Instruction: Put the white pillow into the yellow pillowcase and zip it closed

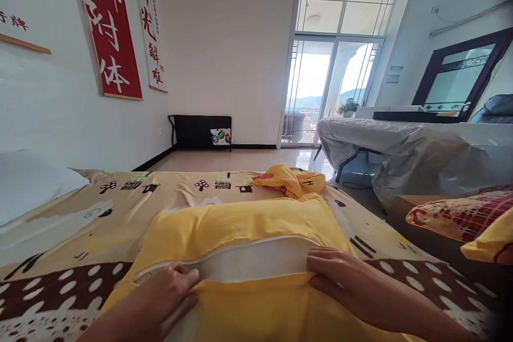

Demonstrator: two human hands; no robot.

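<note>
A yellow pillowcase lies on the bed with its long opening facing up. Inside the gap shows a white pillow, partly covered by the cloth. My left hand is closed on the pillowcase at the left part of the opening, thumb toward the gap. At the right part of the opening, my right hand pinches the pillowcase edge between thumb and fingers. A pale strip, perhaps a zipper, runs along the far edge of the opening.
A patterned sheet covers the bed. Beyond the pillowcase lies a crumpled yellow cloth. A white pillow sits at the left. To the right are a patterned red cushion and a plastic-covered table.
</note>
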